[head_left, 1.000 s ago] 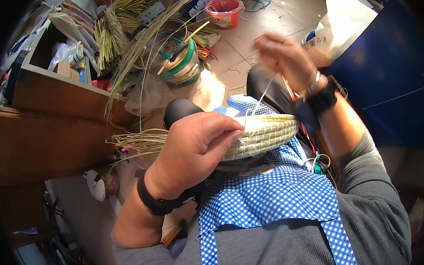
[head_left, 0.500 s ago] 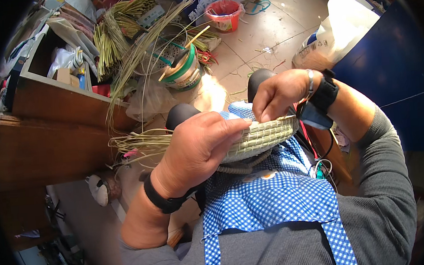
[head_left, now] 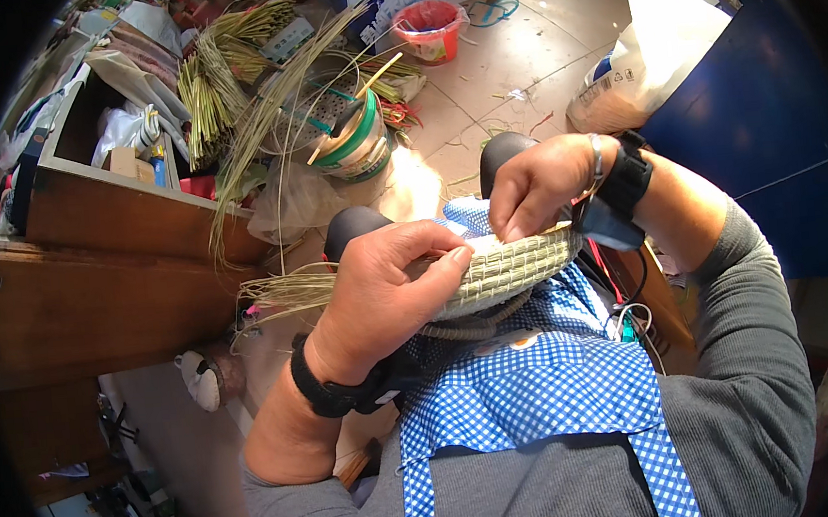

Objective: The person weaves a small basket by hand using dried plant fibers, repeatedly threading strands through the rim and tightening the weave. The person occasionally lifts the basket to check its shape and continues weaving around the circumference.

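Observation:
A pale green coiled straw basket (head_left: 522, 266) rests on my lap, its stitched side wall toward me. My left hand (head_left: 392, 282) grips its left end, thumb and fingers pinched at the rim. A spray of loose straw ends (head_left: 292, 289) sticks out to the left of that hand. At the basket's upper edge, my right hand (head_left: 543, 186) is closed, its fingertips pinched together against the rim. Whatever lies between those fingertips is too small or hidden to make out. Beneath the basket spreads a blue checked apron (head_left: 531, 385).
Long straw bundles (head_left: 234, 68) lie at the far left, beside a green-rimmed bucket (head_left: 355, 146). A red bucket (head_left: 430, 34) stands farther back. To the left is a wooden cabinet (head_left: 125, 291); to the right, a white plastic bag (head_left: 656, 55) against a blue panel (head_left: 766, 153).
My left thumb and fingers have shifted slightly left and down along the rim, and the thumb shows more. My right hand stays pinched at nearly the same spot. The view has shifted slightly.

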A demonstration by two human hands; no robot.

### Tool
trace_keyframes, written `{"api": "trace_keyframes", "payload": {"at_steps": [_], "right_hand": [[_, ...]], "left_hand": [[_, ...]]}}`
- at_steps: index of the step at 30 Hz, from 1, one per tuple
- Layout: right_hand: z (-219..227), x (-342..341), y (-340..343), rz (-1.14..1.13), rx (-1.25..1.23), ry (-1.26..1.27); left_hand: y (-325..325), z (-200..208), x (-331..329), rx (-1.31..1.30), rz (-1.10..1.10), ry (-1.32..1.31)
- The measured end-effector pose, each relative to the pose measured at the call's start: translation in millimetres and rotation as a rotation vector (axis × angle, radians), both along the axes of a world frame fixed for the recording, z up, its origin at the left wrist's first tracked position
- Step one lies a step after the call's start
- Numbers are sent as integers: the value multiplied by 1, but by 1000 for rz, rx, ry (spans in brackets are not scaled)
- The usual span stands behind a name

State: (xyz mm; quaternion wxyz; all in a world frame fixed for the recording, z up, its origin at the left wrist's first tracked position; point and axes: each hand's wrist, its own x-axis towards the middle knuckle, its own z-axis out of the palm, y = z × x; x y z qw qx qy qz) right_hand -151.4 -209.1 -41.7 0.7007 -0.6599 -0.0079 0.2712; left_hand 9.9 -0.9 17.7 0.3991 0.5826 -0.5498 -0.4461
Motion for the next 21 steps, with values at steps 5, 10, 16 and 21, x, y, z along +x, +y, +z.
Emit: {"api": "trace_keyframes", "payload": {"at_steps": [5, 10, 16, 21], "right_hand": [[12, -18, -7, -388, 367, -263], [26, 3, 37, -634, 645, -118], [57, 43, 51, -813, 539, -92], [51, -4, 78, -961, -710, -462]], "left_hand": [[-4, -1, 11, -241, -218, -155], [-4, -5, 10, -272, -186, -245], [0, 2, 4, -225, -89, -281], [8, 16, -1, -20, -16, 37]]}}
